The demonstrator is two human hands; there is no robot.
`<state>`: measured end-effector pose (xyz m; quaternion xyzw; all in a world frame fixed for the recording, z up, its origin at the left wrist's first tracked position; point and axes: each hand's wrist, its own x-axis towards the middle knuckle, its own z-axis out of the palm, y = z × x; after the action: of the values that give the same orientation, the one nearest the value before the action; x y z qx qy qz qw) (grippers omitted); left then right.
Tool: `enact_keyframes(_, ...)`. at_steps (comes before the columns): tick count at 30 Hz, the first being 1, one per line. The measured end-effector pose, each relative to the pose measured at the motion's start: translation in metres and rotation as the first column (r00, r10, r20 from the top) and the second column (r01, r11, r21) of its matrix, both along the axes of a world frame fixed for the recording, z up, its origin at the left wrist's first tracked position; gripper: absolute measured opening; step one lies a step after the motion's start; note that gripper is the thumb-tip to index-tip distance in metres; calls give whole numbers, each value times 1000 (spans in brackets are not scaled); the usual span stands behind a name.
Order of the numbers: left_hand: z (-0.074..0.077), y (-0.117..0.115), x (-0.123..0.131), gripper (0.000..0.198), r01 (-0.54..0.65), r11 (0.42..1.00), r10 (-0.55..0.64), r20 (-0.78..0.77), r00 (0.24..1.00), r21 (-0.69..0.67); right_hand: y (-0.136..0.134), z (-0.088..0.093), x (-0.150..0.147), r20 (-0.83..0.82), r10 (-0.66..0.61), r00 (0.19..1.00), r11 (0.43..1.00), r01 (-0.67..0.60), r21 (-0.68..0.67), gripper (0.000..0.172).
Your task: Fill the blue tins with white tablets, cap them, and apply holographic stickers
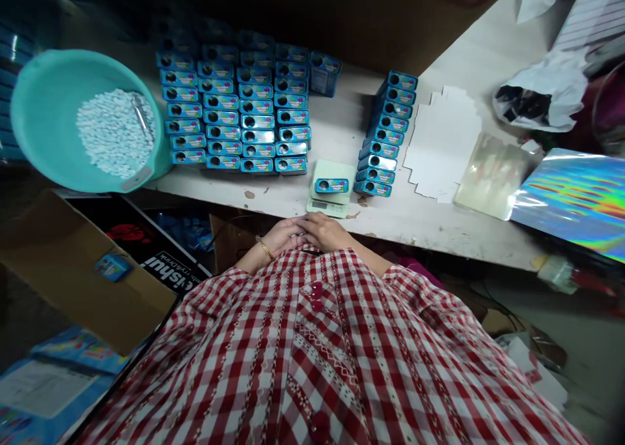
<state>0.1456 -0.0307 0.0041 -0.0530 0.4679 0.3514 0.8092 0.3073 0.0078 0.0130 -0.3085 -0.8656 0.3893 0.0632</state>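
Observation:
My left hand (280, 236), with a gold bracelet at the wrist, and my right hand (326, 232) rest together at the table's front edge. Both have their fingers folded in against each other, and no object shows in them. Just beyond them stands a small pale green scale (317, 205). On its platform sits one blue candy tin (331, 186) with a dark round hole in its top. Rows of similar tins (222, 132) fill the table to the left. Another column of tins (378, 150) stands right of the scale.
A turquoise bucket (43, 119) holds pale blue candies (110, 132) and a metal scoop (140, 116). White paper cutouts (442, 145), clear film (483, 174) and a shiny holographic sheet (581, 194) lie to the right. An open cardboard box (73, 262) is below left.

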Motion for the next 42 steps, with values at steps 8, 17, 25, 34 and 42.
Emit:
enact_keyframes(8,-5,-14,-5,31,74,997,-73,36,997,-23,-7,-8,-10,129,162,978,987,-158,-39,18)
enact_keyframes(17,-4,-15,-3,27,78,997,-79,55,995,12,-14,-12,-7,161,140,977,987,-151,58,16)
enact_keyframes(25,-6,3,6,33,-45,996,36,110,993,80,2,-12,6,-66,-116,991,991,120,60,11)
enact_keyframes(34,6,35,14,31,-133,981,130,32,991,138,49,-8,17,-206,-395,895,903,420,91,9)
enact_keyframes(42,6,23,3,31,-171,984,173,-44,984,44,63,-10,17,-200,-420,885,877,453,163,16)
